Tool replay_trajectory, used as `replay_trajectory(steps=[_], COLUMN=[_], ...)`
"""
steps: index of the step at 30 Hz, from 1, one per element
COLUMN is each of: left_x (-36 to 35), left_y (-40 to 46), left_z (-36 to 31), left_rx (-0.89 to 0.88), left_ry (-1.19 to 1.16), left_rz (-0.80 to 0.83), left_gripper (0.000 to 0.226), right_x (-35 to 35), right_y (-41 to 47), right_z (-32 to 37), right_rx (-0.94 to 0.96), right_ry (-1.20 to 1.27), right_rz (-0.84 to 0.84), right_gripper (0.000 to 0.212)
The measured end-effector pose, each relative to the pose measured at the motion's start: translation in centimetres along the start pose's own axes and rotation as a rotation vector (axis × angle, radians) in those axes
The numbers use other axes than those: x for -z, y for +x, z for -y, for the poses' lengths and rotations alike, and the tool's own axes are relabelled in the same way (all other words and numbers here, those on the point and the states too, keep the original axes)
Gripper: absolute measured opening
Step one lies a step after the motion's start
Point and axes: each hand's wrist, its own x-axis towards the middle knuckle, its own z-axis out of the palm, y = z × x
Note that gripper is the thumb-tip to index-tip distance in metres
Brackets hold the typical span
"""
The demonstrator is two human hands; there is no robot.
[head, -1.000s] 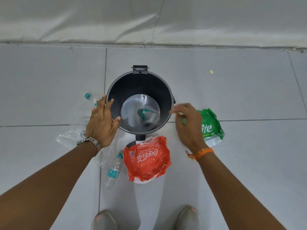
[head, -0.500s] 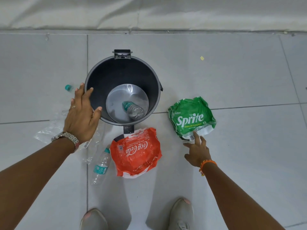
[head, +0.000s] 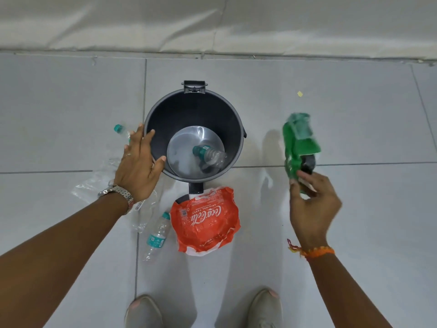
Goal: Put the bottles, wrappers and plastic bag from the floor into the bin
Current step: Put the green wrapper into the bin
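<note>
A dark round bin (head: 233,119) stands open on the floor with one clear bottle (head: 209,155) lying inside. My left hand (head: 139,165) rests on the bin's left rim, fingers spread. My right hand (head: 312,207) pinches the green Sprite wrapper (head: 299,143) and holds it in the air to the right of the bin. A red Coca-Cola wrapper (head: 205,222) lies just in front of the bin. One bottle (head: 156,235) lies to the left of that wrapper. Another bottle (head: 121,131) shows beyond my left hand. A clear plastic bag (head: 94,188) lies under my left wrist.
My two shoes (head: 144,311) stand at the bottom edge, behind the red wrapper. A pale sheet-covered edge (head: 212,24) runs along the far side of the tiled floor. A small yellow scrap (head: 299,93) lies far right of the bin.
My right hand has taken hold of the Sprite wrapper and lifted it off the floor. My left hand has stayed on the bin's rim.
</note>
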Motion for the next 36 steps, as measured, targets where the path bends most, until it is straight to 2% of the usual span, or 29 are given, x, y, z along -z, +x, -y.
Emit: replay_trajectory(steps=[2,5,8,12,15,17,19,20,21,24,25,26,27,28,29,30,32,34,36], left_x=[0.3,1.1,1.7,1.8,1.4,1.1,1.0,1.0,1.0,1.2,1.2,1.2,1.2,1.2,1.1,1.1,0.9,0.6,0.5], left_y=[-0.1,-0.2,-0.2,-0.3,-0.1,0.1,0.1,0.1,0.1,0.1,0.1,0.0,0.0,0.0,-0.1,0.0,0.0,0.0,-0.1], left_z=[-0.2,-0.2,0.0,0.0,-0.3,-0.6,-0.8,-0.8,-0.7,-0.5,-0.4,-0.3,-0.2,-0.1,-0.1,-0.1,-0.2,-0.2,-0.2], left_rx=[0.013,0.018,-0.012,-0.017,0.0,0.024,0.035,0.031,0.026,0.001,-0.007,-0.012,-0.015,-0.016,-0.016,-0.019,-0.023,-0.018,-0.022], left_ry=[-0.032,-0.106,-0.137,-0.149,-0.158,-0.158,-0.149,-0.144,-0.141,-0.131,-0.128,-0.127,-0.128,-0.133,-0.139,-0.146,-0.16,-0.181,-0.196], left_rz=[0.028,0.043,0.055,0.068,0.06,0.053,0.044,0.041,0.043,0.046,0.045,0.046,0.043,0.041,0.036,0.028,0.017,0.006,-0.006], left_gripper=[0.071,0.075,0.075,0.076,0.076,0.076,0.075,0.075,0.075,0.075,0.075,0.075,0.075,0.075,0.075,0.074,0.074,0.074,0.074], right_x=[1.5,1.4,-1.5,-6.5,-10.4,-12.5,-13.5,-13.4,-12.8,-9.2,-8.0,-7.0,-6.4,-6.1,-6.1,-6.3,-7.6,-9.5,-11.4], right_y=[0.0,-0.3,-0.1,1.5,2.3,2.6,3.0,3.3,3.5,3.1,2.6,1.9,1.2,0.4,-0.5,-1.4,-2.9,-3.6,-4.1], right_z=[4.8,10.1,12.4,12.2,12.1,12.3,12.5,12.5,12.2,9.7,7.9,5.8,3.8,1.7,-0.2,-2.0,-4.6,-5.8,-6.1], right_rx=[0.174,0.447,0.612,0.654,0.751,0.749,0.663,0.619,0.582,0.302,0.148,-0.024,-0.193,-0.334,-0.428,-0.462,-0.416,-0.436,-0.481], right_ry=[0.09,0.015,-0.127,-0.522,-0.814,-0.906,-0.834,-0.696,-0.512,0.034,0.113,0.131,0.102,0.045,-0.023,-0.101,-0.277,-0.4,-0.465], right_rz=[-0.043,0.05,0.339,0.763,0.906,1.031,1.185,1.185,1.1,0.475,0.304,0.206,0.197,0.276,0.422,0.606,0.922,1.117,1.216], right_gripper=[0.018,0.014,0.014,0.019,0.019,0.022,0.03,0.031,0.03,0.027,0.029,0.029,0.029,0.029,0.031,0.032,0.034,0.035,0.037])
